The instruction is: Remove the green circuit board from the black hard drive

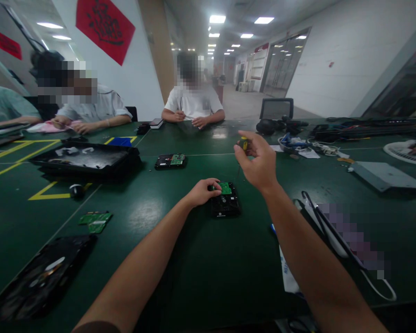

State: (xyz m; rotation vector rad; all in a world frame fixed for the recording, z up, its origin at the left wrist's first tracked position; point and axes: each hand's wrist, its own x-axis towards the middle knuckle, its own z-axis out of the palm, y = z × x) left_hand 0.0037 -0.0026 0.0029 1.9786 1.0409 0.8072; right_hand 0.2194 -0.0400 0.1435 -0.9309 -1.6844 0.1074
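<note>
A black hard drive [226, 203] with a green circuit board [225, 188] on top lies on the dark green table [201, 259] in front of me. My left hand [203, 191] rests on its left edge, fingers curled against the board. My right hand [258, 159] is raised above and to the right of the drive, fingers closed round a small screwdriver [243, 144] with a yellow-and-black handle, tip pointing down towards the drive.
A second drive [170, 161] lies further back. Loose green boards [96, 221] and black trays [85, 159] sit to the left. Two people sit across the table. Cables, tools and a grey case [384, 175] crowd the right side.
</note>
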